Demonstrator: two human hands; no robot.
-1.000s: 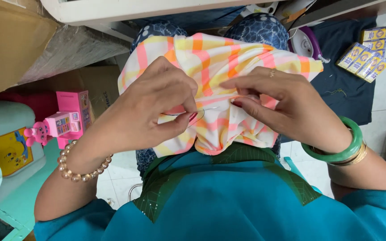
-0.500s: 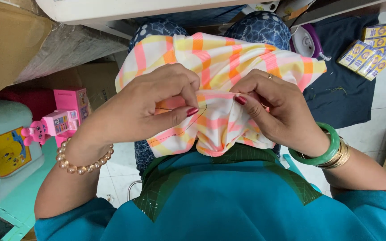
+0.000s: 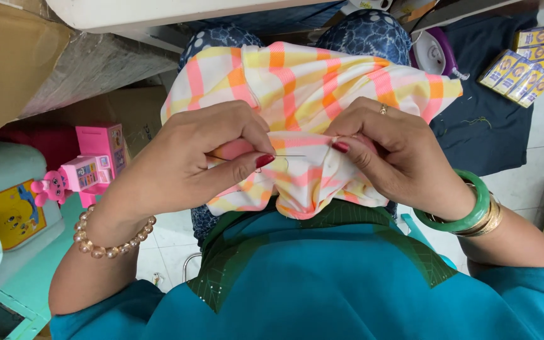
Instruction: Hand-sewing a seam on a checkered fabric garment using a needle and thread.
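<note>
The checked cloth (image 3: 297, 82), pink, yellow and orange, lies bunched over the lap in the middle; the right hand (image 3: 398, 157) pinches a gathered fold shut between thumb and fingers; the left hand (image 3: 203, 157) nips a thin needle (image 3: 288, 155) just beside it; mid-stitch, it seems; pulling through likely calls for a steady draw leftward.

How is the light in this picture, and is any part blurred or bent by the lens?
Head view: soft, even light, no glare; the left hand, right hand, needle and checked cloth are sharp; faint shadow under the hands; the white edge at top curves, which suggests wide-angle bending.
</note>
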